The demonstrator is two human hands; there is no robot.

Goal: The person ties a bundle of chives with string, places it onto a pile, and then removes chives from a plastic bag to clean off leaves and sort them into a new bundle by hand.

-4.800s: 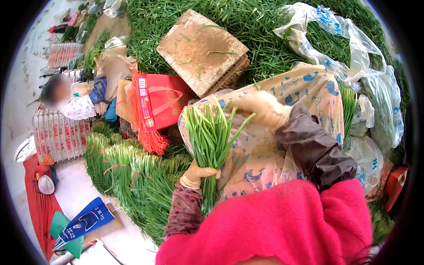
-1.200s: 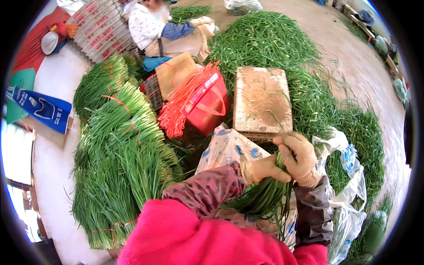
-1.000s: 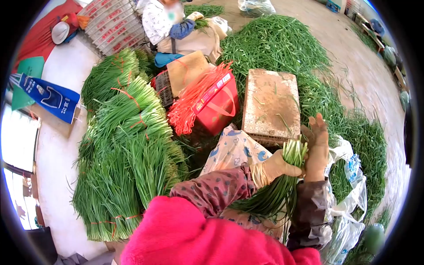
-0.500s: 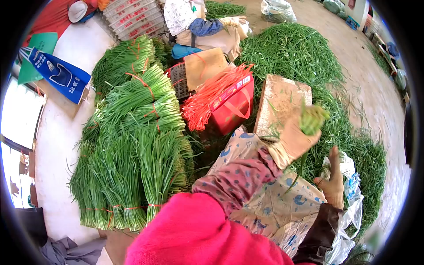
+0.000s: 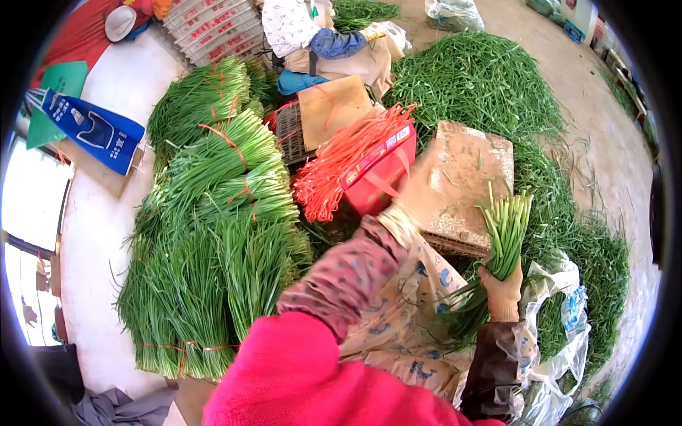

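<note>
My right hand (image 5: 503, 290), at the end of a dark sleeve, is wrapped round a bunch of garlic chives (image 5: 506, 234). The pale stem ends point up and the green leaves trail down over my patterned apron (image 5: 398, 341). My left hand (image 5: 418, 183), in a spotted sleeve cover, is smeared by motion between the red bag (image 5: 380, 181) and the dirt-covered board (image 5: 472, 177). Its fingers cannot be made out. A thick bundle of red ties (image 5: 348, 160) lies across the top of the bag.
Tied chive bundles (image 5: 220, 263) are stacked at left. Loose chives (image 5: 476, 78) are heaped behind the board and down the right side. A clear plastic bag (image 5: 568, 355) lies by my right arm. Another person (image 5: 334, 42) sits at the back, near stacked crates (image 5: 213, 28).
The chive bunch has passed from my left hand to my right, which has closed round it. My left hand has swung left towards the red bag. The view has shifted slightly.
</note>
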